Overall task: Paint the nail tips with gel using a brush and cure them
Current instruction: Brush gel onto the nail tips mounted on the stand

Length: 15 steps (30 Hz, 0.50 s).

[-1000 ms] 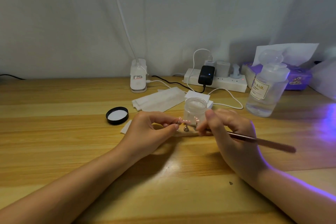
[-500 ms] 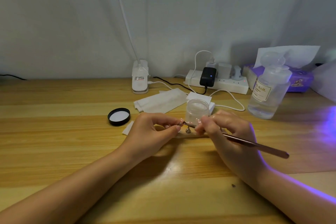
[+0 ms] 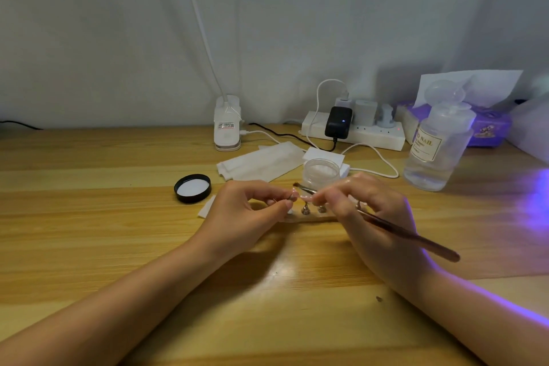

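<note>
At the middle of the bench (image 3: 89, 217), 2 hands meet over a small stand (image 3: 309, 218) carrying at least 2 metal pegs; the fingers hide the rest, so the full count cannot be told. The left hand (image 3: 246, 217) has its grip pinched on 1 pink nail tip (image 3: 294, 195), thumb and forefinger closed around its holder. The right hand (image 3: 365, 211) has its grip clamped on 1 brush (image 3: 410, 237), the bristle end reaching left to just beside the nail tip and the handle running out to the right. Just behind the hands stands 1 open clear jar (image 3: 321, 173), and its 1 black lid (image 3: 192, 188) lies apart to the left, white lining up. Behind these lie white wipes (image 3: 261, 162), 1 white lamp base (image 3: 227, 128) and 1 power strip (image 3: 356, 134) with several plugs. To the right stand 1 clear bottle (image 3: 436, 148) and 1 purple tissue box (image 3: 487, 128), with violet light falling on the bench edge there.
</note>
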Each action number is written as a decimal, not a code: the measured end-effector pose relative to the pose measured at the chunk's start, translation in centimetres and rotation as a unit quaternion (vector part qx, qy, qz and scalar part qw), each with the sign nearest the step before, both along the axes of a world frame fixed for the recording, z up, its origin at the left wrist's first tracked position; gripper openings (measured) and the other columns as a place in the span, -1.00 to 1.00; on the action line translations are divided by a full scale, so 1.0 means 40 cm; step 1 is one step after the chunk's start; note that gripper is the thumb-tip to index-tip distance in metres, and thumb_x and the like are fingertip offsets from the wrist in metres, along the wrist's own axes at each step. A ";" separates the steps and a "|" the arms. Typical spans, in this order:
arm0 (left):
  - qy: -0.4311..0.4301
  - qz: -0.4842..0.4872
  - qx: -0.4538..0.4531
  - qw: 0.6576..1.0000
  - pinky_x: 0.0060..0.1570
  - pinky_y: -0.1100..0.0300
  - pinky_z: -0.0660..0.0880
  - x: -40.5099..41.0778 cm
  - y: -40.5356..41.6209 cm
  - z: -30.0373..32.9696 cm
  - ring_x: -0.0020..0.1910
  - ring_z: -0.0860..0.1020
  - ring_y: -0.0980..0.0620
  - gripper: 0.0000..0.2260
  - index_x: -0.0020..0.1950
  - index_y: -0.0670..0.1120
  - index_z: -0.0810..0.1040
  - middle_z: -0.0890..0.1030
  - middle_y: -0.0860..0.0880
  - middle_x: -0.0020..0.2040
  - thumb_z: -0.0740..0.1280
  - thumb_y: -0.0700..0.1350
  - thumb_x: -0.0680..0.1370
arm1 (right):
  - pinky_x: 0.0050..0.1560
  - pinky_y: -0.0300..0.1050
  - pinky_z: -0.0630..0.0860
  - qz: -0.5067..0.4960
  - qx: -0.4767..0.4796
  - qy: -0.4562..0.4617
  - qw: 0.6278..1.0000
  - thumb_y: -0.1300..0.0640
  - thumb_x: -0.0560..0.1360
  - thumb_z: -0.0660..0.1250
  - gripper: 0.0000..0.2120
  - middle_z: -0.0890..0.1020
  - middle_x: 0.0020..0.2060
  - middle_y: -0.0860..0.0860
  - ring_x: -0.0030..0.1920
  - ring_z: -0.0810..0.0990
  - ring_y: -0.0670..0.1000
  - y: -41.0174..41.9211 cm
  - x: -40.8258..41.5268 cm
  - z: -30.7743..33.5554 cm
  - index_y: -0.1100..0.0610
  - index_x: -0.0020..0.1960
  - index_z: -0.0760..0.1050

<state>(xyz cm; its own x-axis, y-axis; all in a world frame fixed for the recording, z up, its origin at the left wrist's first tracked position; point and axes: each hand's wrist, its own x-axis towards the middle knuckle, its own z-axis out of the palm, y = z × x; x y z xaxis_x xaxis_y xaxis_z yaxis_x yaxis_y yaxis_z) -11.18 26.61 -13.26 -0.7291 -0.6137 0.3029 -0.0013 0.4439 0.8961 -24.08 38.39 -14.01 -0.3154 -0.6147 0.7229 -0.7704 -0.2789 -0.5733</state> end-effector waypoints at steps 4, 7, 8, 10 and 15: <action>0.004 -0.001 -0.005 1.000 -0.19 0.49 0.45 0.000 -0.001 0.001 -0.14 0.58 0.15 -0.84 -0.15 0.01 0.66 0.67 0.09 -0.22 0.42 -0.26 0.42 | -0.12 -0.08 0.42 0.028 -0.002 -0.028 0.999 -0.01 0.49 0.15 -0.63 0.58 -0.46 -0.04 -0.35 0.54 -0.11 0.006 -0.005 -0.007 0.09 -0.38 0.56; 0.001 0.000 -0.019 1.000 -0.19 0.47 0.45 0.000 -0.002 0.000 -0.18 0.56 0.22 -0.84 -0.14 0.01 0.66 0.66 0.12 -0.21 0.42 -0.25 0.42 | -0.13 0.04 0.45 0.026 -0.022 -0.045 0.998 -0.02 0.48 0.13 -0.65 0.58 -0.44 -0.06 -0.31 0.56 -0.10 0.009 -0.006 -0.004 0.06 -0.36 0.55; 0.002 0.000 -0.019 1.000 -0.20 0.46 0.46 0.000 -0.002 0.000 -0.19 0.55 0.23 -0.84 -0.15 0.02 0.66 0.66 0.12 -0.22 0.43 -0.25 0.41 | -0.15 0.08 0.46 0.015 -0.018 -0.026 0.999 -0.02 0.48 0.14 -0.66 0.60 -0.40 -0.06 -0.28 0.57 -0.05 0.006 -0.004 -0.003 0.08 -0.31 0.57; 0.006 0.001 -0.017 1.000 -0.22 0.46 0.46 0.001 -0.002 0.000 -0.21 0.55 0.23 -0.83 -0.17 0.02 0.66 0.66 0.12 -0.25 0.43 -0.27 0.41 | -0.17 0.06 0.46 0.001 -0.002 0.008 1.000 -0.01 0.47 0.16 -0.67 0.61 -0.36 -0.03 -0.26 0.57 -0.02 0.000 0.000 -0.002 0.13 -0.26 0.60; 0.011 0.002 -0.018 1.000 -0.23 0.48 0.44 -0.001 -0.003 0.000 -0.20 0.57 0.22 -0.80 -0.18 0.05 0.65 0.66 0.15 -0.23 0.43 -0.27 0.40 | -0.11 -0.07 0.42 0.025 -0.016 -0.048 0.998 -0.01 0.49 0.12 -0.66 0.58 -0.45 -0.07 -0.31 0.55 -0.12 0.010 -0.004 -0.004 0.02 -0.37 0.53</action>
<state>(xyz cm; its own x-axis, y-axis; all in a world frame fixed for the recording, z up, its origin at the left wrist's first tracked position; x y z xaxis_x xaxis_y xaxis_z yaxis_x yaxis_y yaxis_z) -11.21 26.49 -13.27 -0.7193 -0.6048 0.3418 0.0172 0.4763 0.8791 -24.25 38.78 -14.16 -0.3532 -0.6089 0.7103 -0.6975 -0.3346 -0.6337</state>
